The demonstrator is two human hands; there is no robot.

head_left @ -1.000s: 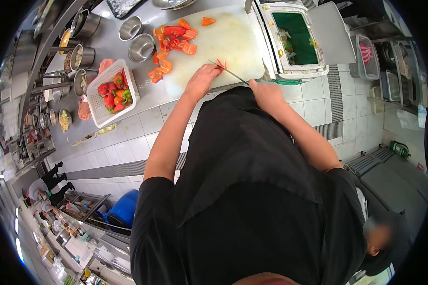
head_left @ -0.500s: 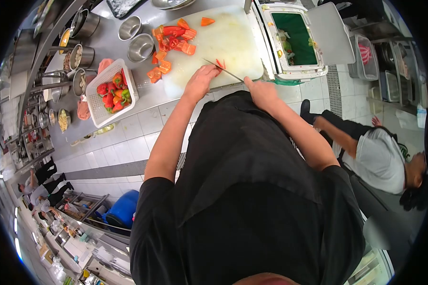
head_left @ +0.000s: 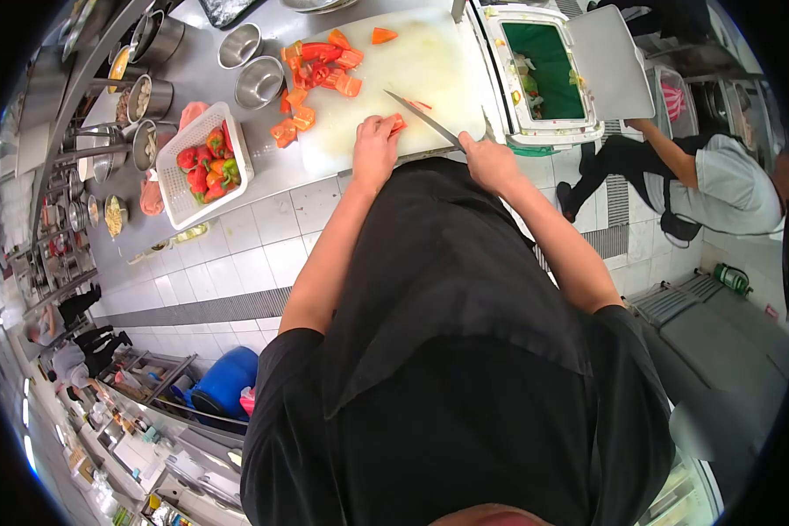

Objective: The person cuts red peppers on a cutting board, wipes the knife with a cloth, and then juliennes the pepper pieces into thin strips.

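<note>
My left hand (head_left: 376, 145) rests on the white cutting board (head_left: 412, 53), fingers closed on a red bell pepper piece (head_left: 398, 124). In my right hand (head_left: 491, 164) is the handle of a kitchen knife (head_left: 423, 118), its blade pointing up and left across the board. The blade lies just right of the held piece, with a small gap between them. Beyond the blade is a thin pepper strip (head_left: 420, 104). Orange and red pepper chunks (head_left: 324, 74) are heaped at the board's left side.
Left of the board stand two steel bowls (head_left: 259, 83) and a white basket (head_left: 182, 200) of whole peppers. A lidded bin (head_left: 548, 134), open, adjoins the board's right edge. At the right, a person (head_left: 732, 184) reaches toward the bin lid (head_left: 609, 66).
The knife has moved from against the pepper to a gap right of it. My left hand has shifted slightly. The person at right has moved up the view, an arm now at the bin lid.
</note>
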